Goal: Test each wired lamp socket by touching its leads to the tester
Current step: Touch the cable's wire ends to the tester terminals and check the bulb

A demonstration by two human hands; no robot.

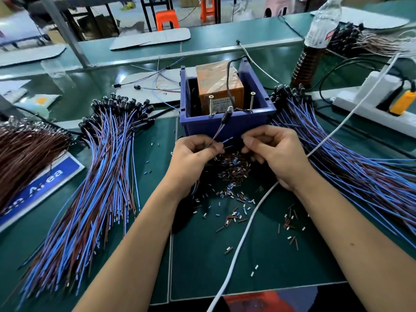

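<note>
The tester is an orange box point(219, 86) standing in a blue bin point(227, 127), with two upright screws point(211, 105) at its front. My left hand point(193, 156) pinches the blue and brown leads point(226, 143) of one black lamp socket point(226, 115), which stands up in front of the bin between the screws. The lead ends point right and touch neither screw. My right hand point(272, 152) is just right of the lead tips, fingers curled, thumb against forefinger, with nothing visible in it.
Big bundles of wired sockets lie left point(108, 167) and right point(342, 158) of my hands. A brown-wire bundle point(27, 154) is far left. Cut insulation bits point(231, 176) litter the green mat. A white cable point(247, 221) crosses the mat; a power strip point(373, 109) and a bottle point(319, 32) stand at the right.
</note>
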